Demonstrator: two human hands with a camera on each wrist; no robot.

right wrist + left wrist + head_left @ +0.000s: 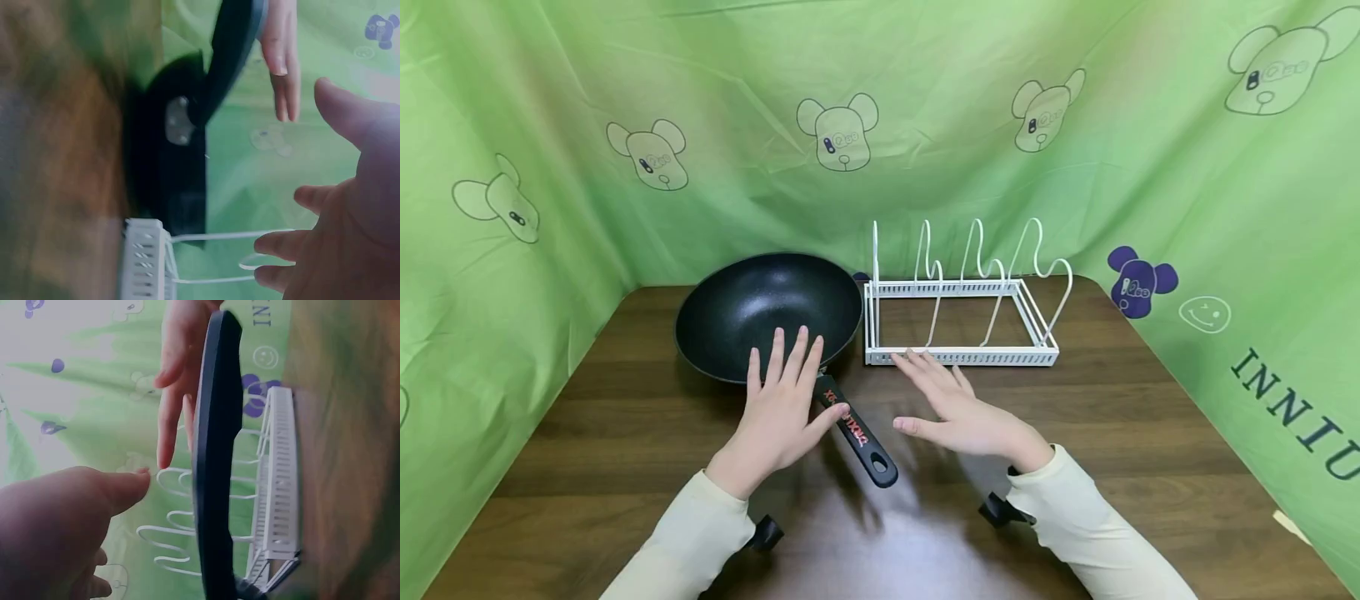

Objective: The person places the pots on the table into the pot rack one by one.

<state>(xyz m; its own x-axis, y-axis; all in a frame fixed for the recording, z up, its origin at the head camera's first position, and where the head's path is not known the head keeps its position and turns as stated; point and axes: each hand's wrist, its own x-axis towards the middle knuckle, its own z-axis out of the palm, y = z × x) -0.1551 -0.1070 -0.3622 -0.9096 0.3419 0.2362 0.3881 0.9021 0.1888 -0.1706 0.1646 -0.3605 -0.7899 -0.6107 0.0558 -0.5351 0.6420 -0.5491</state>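
Note:
A black frying pan [767,308] sits on the table at the left, its dark handle [859,437] with red lettering angled toward the front right. Above the near rim and handle, my left hand [784,408] spreads its straight fingers and holds nothing; the left wrist view shows its thumb [122,490] apart from the handle. My right hand [958,412] hovers right of the handle, fingers extended and thumb pointing left, with nothing in it. Its fingertips overlap the front edge of a white wire rack [962,357] in the head view. The rack's tall looped dividers [992,267] stand upright.
The brown wooden table [1120,500] carries the pan and rack side by side near its back edge. Green cloth [745,192] printed with bear heads hangs behind and along both sides. A small pale strip [1291,527] lies at the table's right edge.

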